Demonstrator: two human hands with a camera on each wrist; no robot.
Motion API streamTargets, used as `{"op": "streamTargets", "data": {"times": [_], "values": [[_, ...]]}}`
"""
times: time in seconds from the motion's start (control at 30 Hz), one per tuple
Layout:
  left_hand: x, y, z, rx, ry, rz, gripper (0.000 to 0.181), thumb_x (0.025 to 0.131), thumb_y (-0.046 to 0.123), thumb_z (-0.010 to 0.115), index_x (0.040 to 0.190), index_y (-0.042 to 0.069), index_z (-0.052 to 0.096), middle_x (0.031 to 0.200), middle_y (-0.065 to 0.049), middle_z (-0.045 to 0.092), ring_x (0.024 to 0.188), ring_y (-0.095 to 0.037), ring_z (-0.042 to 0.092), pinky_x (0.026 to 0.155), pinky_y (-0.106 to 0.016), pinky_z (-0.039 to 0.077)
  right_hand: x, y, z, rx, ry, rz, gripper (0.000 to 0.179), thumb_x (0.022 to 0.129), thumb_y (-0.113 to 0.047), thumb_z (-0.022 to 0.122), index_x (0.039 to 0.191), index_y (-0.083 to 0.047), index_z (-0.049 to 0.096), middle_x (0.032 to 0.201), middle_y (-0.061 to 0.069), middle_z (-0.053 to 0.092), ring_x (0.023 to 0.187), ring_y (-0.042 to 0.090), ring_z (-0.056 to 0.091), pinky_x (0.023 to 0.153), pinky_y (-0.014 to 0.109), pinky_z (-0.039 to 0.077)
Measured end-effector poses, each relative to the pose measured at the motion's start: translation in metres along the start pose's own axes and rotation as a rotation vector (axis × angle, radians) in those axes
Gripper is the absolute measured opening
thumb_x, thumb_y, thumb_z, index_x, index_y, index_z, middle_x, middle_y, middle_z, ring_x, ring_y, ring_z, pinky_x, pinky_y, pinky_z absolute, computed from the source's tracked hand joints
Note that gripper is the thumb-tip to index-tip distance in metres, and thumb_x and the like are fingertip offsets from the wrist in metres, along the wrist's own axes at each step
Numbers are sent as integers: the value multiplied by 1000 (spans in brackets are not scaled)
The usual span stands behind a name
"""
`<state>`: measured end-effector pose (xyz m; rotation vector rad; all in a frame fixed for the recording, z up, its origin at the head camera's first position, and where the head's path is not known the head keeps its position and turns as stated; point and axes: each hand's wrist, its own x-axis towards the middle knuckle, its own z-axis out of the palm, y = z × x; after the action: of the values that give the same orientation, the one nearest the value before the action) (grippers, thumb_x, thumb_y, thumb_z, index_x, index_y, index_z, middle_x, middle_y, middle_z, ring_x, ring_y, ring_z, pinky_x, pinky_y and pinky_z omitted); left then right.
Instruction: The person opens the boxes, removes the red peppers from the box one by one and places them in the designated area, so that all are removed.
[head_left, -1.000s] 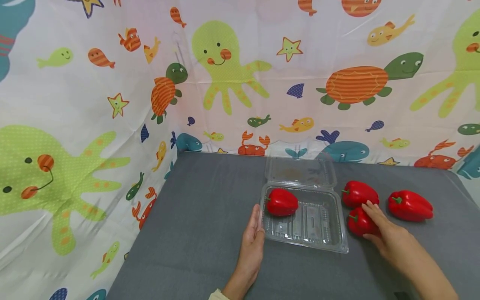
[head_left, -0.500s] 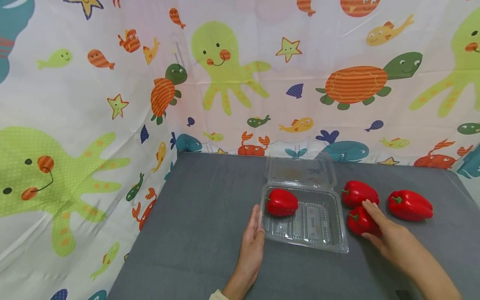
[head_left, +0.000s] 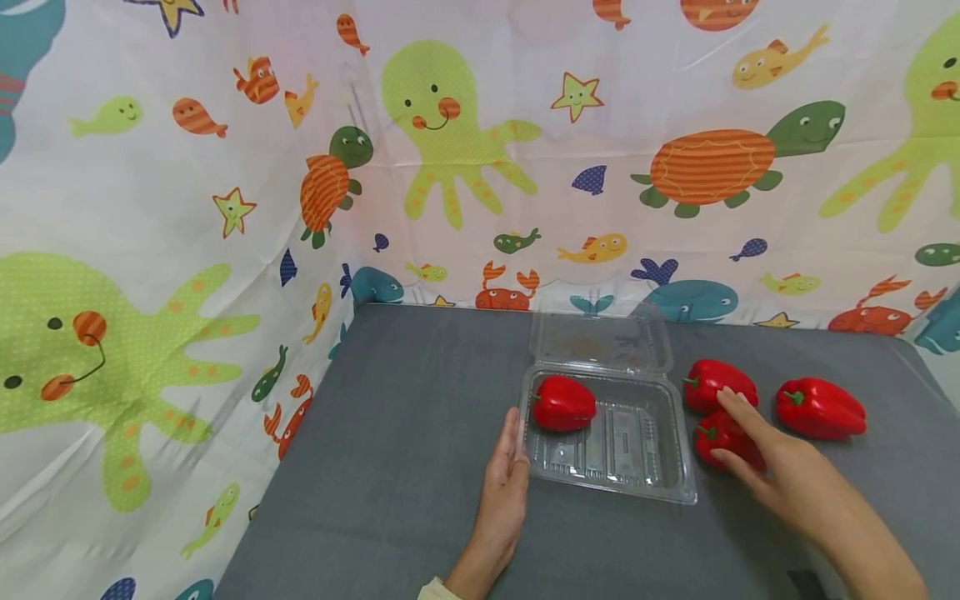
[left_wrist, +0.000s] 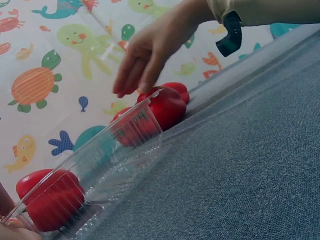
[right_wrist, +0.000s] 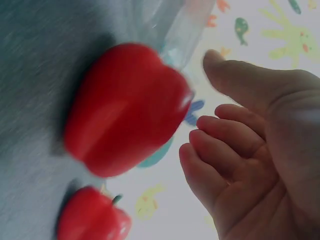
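Note:
A clear plastic clamshell container lies unfolded on the table, its lid spread toward the back. One red bell pepper rests in its left part. My left hand touches the container's left side with fairly straight fingers; only bits of it show in the left wrist view. Over a second red bell pepper, right of the container, hovers my right hand. A gap shows between its spread thumb and fingers and that pepper in the right wrist view.
Another red bell pepper sits just behind the one under my right hand, and one more lies farther right. Grey cloth covers the table. A sea-animal curtain hangs along the back and left.
My right hand has loosened from the front pepper and lifted slightly, its thumb and fingers spreading wider. The left hand, container and peppers keep their places.

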<state>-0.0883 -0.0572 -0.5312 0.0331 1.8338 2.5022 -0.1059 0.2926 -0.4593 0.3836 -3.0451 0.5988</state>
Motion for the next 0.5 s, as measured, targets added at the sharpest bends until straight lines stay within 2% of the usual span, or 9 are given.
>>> {"op": "streamTargets", "data": {"times": [0.1,0.17,0.2,0.27,0.37,0.43,0.5], "values": [[0,0,0,4,-1,1,68,106,-8,33,170,12,18,177,-6,15,163,-21,12,125,-22,20,4,-12,-3,25,0,-18,103,85,-28,90,168,-14,30,104,20,76,73,21,70,67,48,65],[0,0,0,7,0,3,68,107,-8,33,170,11,18,177,-6,15,163,-21,12,124,-21,20,7,-20,-5,37,19,-48,101,85,-28,90,167,-13,33,117,25,74,79,24,72,72,53,65],[0,0,0,7,0,5,68,106,-8,33,170,10,18,177,-6,15,163,-21,12,125,-21,20,8,-24,-5,42,21,-57,99,85,-29,89,166,-13,34,115,23,75,78,22,71,72,52,65],[0,0,0,5,0,4,68,106,-8,33,170,10,17,177,-7,15,163,-22,11,125,-23,20,11,-30,-7,42,21,-68,98,86,-30,89,166,-15,34,98,14,76,69,16,66,68,46,65],[0,0,0,5,0,4,69,105,-9,33,170,9,17,177,-7,15,163,-23,11,126,-26,20,16,-39,-9,31,15,-76,99,88,-29,87,168,-17,31,73,-1,62,58,9,56,62,35,62],[-1,0,1,7,2,1,69,106,-9,33,170,9,17,177,-6,15,163,-22,12,126,-26,19,20,-45,-10,25,20,-93,99,88,-29,87,168,-18,30,79,3,67,58,6,55,62,35,62],[-1,0,1,12,4,-2,68,106,-8,33,170,9,17,177,-6,16,163,-21,12,126,-26,18,25,-51,-10,32,33,-122,98,88,-29,87,168,-16,32,107,16,76,60,3,58,65,39,65]]}}
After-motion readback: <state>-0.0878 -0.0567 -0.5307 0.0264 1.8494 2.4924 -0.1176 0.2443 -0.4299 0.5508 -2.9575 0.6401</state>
